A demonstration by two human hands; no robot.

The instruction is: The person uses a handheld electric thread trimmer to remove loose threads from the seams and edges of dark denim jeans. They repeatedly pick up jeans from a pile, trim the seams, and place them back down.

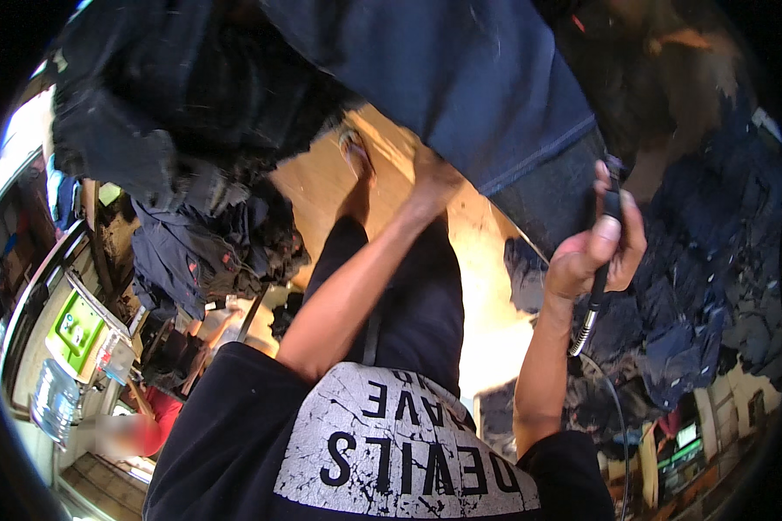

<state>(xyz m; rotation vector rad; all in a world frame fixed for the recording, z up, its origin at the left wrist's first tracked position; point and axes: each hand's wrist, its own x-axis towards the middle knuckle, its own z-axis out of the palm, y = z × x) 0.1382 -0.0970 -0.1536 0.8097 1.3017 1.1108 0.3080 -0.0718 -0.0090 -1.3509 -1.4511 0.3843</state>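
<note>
Dark blue denim [460,87] with a stitched seam hangs across the top middle. My left hand [436,178] reaches to its lower edge; the cloth hides the fingers, so their grip cannot be made out. Near the garment's right corner, my right hand [593,256] is closed around a slim black corded hand tool [613,204]. The tool points upward beside the seam, its head close to the cloth; I cannot tell whether they touch. A springy metal sleeve [585,333] joins the tool's lower end to a thin cable.
Black garments [182,104] heap at the upper left, with more dark clothes [195,252] below them. Dark blue clothing [669,278] piles on the right. The cable [619,404] runs down past my right arm. A person in red [158,423] is at the lower left, near a green tray [74,330].
</note>
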